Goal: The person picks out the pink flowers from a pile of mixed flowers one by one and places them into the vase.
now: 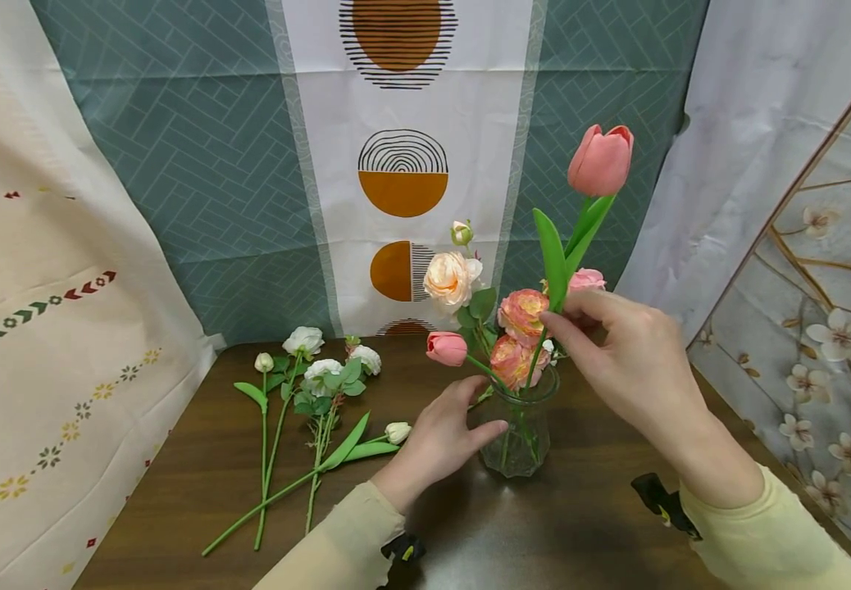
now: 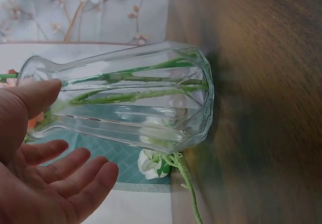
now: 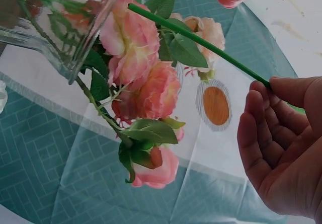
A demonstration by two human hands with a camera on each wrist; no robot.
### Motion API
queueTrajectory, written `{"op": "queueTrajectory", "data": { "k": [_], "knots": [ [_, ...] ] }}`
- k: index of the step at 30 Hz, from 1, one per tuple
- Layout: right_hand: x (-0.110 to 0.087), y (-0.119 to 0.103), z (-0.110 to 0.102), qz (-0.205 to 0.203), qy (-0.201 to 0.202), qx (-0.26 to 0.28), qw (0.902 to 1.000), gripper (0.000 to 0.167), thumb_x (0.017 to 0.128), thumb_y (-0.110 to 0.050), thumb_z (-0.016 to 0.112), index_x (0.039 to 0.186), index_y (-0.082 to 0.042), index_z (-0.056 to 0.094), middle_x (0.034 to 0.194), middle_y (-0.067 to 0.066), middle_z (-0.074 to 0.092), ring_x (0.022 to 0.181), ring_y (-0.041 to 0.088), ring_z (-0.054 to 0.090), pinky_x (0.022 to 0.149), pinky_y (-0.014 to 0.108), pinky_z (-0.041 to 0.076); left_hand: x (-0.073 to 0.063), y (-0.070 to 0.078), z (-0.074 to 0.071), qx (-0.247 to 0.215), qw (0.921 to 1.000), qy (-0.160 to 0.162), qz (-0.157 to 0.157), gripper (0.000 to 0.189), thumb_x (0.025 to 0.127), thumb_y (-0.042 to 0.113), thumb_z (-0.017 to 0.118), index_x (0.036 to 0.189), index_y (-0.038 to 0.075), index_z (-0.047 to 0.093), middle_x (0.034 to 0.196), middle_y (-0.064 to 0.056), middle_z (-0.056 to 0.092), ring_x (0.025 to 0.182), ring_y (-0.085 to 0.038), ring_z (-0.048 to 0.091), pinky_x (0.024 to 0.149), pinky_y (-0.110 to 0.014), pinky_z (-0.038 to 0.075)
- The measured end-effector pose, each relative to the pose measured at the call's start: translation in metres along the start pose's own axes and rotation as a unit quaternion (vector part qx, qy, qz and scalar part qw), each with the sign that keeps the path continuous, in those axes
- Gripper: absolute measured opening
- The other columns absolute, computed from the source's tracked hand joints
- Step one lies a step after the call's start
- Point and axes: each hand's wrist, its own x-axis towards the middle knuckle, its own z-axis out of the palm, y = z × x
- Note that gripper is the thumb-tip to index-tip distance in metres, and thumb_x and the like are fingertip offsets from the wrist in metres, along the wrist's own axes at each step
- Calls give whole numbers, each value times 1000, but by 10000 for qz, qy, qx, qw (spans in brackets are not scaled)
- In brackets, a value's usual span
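My right hand (image 1: 635, 360) pinches the green stem of a pink tulip (image 1: 601, 161) between thumb and fingertips. In the right wrist view, the free end of that stem (image 3: 198, 42) is near the rim of the glass vase (image 1: 516, 451). The vase stands upright, holding orange-pink ranunculus-like blooms (image 1: 523, 315), a peach rose (image 1: 449, 280) and another pink tulip (image 1: 446, 348) that leans left. Beside the vase, my left hand (image 1: 436, 438) has its fingers spread and relaxed. Its thumb overlaps the vase neck in the left wrist view; contact cannot be told.
Left on the dark wooden table (image 1: 197, 492) lie white roses (image 1: 322, 377), a white tulip bud (image 1: 264, 362) and another white tulip (image 1: 398, 433), their stems crossing. A patterned cloth (image 1: 175, 164) hangs behind, with more fabric on both sides.
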Motion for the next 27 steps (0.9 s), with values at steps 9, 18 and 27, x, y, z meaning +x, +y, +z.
{"op": "queueTrajectory", "data": {
  "k": [9,18,27],
  "knots": [
    [-6,5,8,-386,69,-216,9990,20,87,-10,95,97,-16,79,78,-7,69,64,10,57,58,32,45,3,0,4,-18,10000,-89,-9,71,101,39,84,159,8,54,151,-11,64,138,-28,62,112,-52,52],
    [-10,7,14,-471,-155,-394,9980,15,90,-13,93,96,-15,79,72,-8,63,59,9,52,52,35,44,4,-1,7,-33,9999,-59,90,72,101,36,85,159,7,54,152,-12,63,139,-29,62,112,-53,52],
    [-15,10,22,-607,-263,-555,9963,16,91,-12,91,91,-18,76,74,-8,62,59,8,50,52,33,42,5,-1,10,-96,9999,-140,0,75,101,39,83,162,9,51,155,-12,60,142,-30,60,114,-54,51]
  ]
}}
